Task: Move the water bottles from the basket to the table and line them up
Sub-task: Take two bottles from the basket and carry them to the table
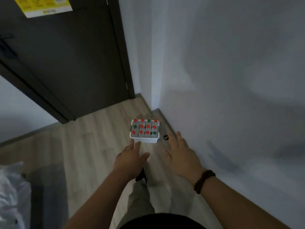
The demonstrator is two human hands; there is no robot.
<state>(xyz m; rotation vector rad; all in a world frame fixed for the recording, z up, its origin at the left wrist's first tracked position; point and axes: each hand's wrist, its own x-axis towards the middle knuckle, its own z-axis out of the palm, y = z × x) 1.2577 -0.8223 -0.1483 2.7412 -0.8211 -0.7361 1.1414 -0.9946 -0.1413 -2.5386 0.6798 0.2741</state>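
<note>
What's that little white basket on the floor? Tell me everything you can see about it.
The basket is small, white and rectangular, with perforated walls that look plastic. It sits upright on the pale wood-look floor near a wall corner, packed with upright clear bottles in three rows, most red-capped, three green. The left hand reaches its near left corner with straight fingers; contact is unclear. The right hand hovers apart.
</note>
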